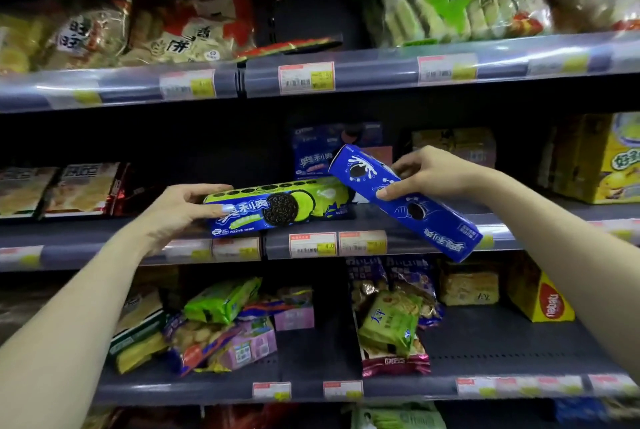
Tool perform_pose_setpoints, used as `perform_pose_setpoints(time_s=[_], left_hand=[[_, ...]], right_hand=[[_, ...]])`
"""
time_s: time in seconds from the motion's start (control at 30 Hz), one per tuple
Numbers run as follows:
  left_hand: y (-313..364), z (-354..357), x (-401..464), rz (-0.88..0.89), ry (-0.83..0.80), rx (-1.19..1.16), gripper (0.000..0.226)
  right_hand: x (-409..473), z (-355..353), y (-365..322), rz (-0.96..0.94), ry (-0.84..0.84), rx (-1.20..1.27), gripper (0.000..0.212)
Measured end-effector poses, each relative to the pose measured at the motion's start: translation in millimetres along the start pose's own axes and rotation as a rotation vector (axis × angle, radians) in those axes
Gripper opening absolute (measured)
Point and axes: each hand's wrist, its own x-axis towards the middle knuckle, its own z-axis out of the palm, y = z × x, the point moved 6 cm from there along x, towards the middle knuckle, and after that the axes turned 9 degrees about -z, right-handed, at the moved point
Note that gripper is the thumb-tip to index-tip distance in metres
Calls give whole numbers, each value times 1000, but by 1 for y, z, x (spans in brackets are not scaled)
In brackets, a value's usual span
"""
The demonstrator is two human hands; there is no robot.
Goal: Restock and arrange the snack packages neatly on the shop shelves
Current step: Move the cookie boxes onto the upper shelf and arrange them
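In the head view, the left hand (180, 208) grips the end of a green cookie pack (277, 206) lying along the middle shelf (429, 220), while the right hand (426, 174) pinches a blue box (405, 201) held tilted just beside it, over the shelf edge.

On the middle shelf (433, 217), the long blue-and-green cardboard cookie box (277, 208) lies flat along the front edge, with the left hand (183, 206) at its left end. Just to its right, the long blue cardboard cookie box (405, 201) tilts across the shelf edge, its lower end overhanging the front, held by the right hand (429, 174). Behind both stands a blue cookie pack (313, 158).
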Motion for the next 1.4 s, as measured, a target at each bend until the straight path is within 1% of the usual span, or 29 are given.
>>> perform_pose_setpoints(time_s=[0.13, 0.27, 0.37, 0.47, 0.57, 0.63, 0.7, 0.8, 0.87, 0.93, 1.03, 1.17, 1.27, 1.33, 1.4], left_hand=[[3, 2, 8, 22, -1, 48, 47], [5, 2, 13, 21, 10, 59, 44], [3, -3, 15, 10, 21, 63, 43], [3, -10, 20, -9, 25, 73, 43], [6, -9, 26, -17, 15, 76, 43], [7, -4, 30, -22, 1, 71, 42], [5, 1, 34, -30, -11, 68, 40], [1, 4, 38, -34, -26, 70, 39], [1, 5, 41, -33, -36, 90, 38], [1, 4, 43, -33, -54, 114, 38], [-2, 3, 49, -41, -80, 189, 42], [-3, 1, 56, -20, -105, 277, 43], [4, 3, 60, 14, -146, 346, 43], [12, 8, 63, 66, -170, 383, 45], [25, 15, 65, 158, -171, 401, 52]], right_hand=[[14, 7, -14, -31, 33, 8, 41], [25, 7, -21, -50, 59, 78, 44], [30, 2, -21, -60, 97, 187, 44], [36, -2, -20, -69, 122, 305, 36], [44, -1, -15, -32, 119, 475, 32], [49, 0, -12, -10, 105, 528, 31], [55, 2, -6, 10, 113, 567, 34], [67, 8, 3, 67, 140, 655, 45], [73, 12, 9, 108, 180, 723, 53], [79, 16, 13, 138, 219, 795, 54], [84, 24, 17, 144, 254, 903, 45], [86, 27, 19, 134, 340, 1010, 26], [81, 30, 24, 170, 454, 1105, 31], [76, 35, 21, 193, 534, 1202, 24], [70, 41, 19, 205, 623, 1280, 35]])
